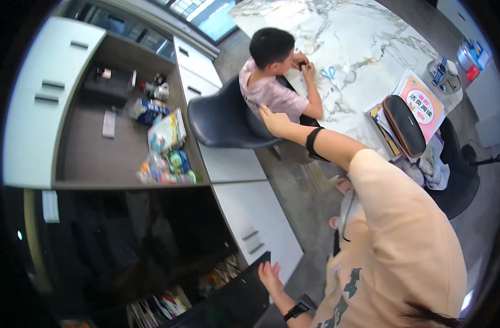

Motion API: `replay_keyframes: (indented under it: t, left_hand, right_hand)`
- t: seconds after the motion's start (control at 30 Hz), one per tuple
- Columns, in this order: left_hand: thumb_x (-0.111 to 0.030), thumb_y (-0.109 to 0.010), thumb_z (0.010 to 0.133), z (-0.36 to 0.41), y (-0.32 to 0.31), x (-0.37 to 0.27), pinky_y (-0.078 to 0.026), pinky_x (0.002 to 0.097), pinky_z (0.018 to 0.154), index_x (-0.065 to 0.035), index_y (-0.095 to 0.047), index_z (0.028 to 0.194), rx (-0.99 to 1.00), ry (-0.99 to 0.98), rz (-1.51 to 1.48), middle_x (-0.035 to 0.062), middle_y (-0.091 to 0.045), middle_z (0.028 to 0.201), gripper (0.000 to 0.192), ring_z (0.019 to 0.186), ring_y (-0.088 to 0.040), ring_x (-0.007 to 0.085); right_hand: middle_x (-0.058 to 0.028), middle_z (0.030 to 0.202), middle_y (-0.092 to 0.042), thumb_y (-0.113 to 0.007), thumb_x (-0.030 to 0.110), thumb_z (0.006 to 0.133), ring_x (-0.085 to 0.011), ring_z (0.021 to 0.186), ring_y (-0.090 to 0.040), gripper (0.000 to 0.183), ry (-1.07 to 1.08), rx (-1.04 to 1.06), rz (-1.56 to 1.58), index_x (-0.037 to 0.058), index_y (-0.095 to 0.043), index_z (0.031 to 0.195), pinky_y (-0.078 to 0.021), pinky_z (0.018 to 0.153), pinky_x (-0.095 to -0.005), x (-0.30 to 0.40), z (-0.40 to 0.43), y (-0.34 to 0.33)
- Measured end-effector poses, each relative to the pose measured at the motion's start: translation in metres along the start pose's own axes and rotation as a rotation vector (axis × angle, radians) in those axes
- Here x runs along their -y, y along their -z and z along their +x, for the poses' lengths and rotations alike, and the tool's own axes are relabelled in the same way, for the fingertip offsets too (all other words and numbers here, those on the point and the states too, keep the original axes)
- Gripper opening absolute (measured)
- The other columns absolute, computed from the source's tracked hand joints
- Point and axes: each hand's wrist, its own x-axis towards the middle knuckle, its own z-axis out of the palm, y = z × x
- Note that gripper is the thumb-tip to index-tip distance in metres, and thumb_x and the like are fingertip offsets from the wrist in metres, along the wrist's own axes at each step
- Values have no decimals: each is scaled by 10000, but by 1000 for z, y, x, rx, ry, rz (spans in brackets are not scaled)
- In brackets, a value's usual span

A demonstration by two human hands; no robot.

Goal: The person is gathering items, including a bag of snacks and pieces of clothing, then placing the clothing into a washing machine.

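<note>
My right hand (276, 121) reaches out over the seat of a dark shell chair (217, 121), just behind the back of a seated person in a pink shirt (270, 92). Its fingers are extended with nothing in them; whether they touch the shirt I cannot tell. Lower down, my left hand (270, 276) is raised beside the upper corner of a dark glossy cabinet door (233, 289) that stands open. Its fingers are loosely curled and spread, with no visible grip on the door. Behind that door, books (161, 307) stand in a low compartment.
A marble-topped table (348, 37) bears light-blue scissors (328, 74), a stack of books (422, 98) and a black pencil case (405, 125). Clothes lie on another chair (459, 184). An open wall niche (90, 160) holds packets and small items beside white cabinet doors (250, 217).
</note>
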Motion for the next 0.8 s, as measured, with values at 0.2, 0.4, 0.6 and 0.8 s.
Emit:
replay_keyframes:
  t: [0.2, 0.4, 0.6, 0.8]
  left_hand:
    - [-109, -562, 871, -4, -59, -28, -519, 339, 755, -91, -407, 1287, 350, -80, 181, 201, -555, 1112, 444, 878, -617, 294]
    - [-194, -596, 882, -24, -62, -15, -497, 336, 799, 21, -444, 1235, 438, 83, 470, 158, -579, 1078, 440, 938, -612, 248]
    - [-163, -581, 888, -7, -80, -20, -499, 322, 757, -1, -472, 1213, 636, -46, 568, 144, -585, 1047, 380, 889, -623, 239]
    - [-142, -554, 893, -1, -107, -5, -483, 298, 735, -13, -481, 1193, 858, -290, 686, 114, -603, 1013, 335, 861, -610, 196]
  right_hand:
    - [-225, 1236, -490, -530, 171, 806, -278, 811, -657, 519, -253, -60, -137, -33, -407, 1267, -509, 536, -388, -121, 91, -51]
    - [-216, 1002, -618, -577, 120, 693, -333, 697, -638, 297, -48, 176, 259, -27, -609, 950, -502, 591, -410, -76, 34, -10]
    - [-138, 947, -637, -604, 240, 785, -217, 665, -656, 416, 46, 519, 960, 21, -552, 1135, -537, 590, -323, -40, -200, 118]
    - [-128, 909, -647, -578, 239, 802, -208, 671, -646, 425, -124, 496, 771, 0, -536, 1151, -521, 618, -334, -58, -394, 174]
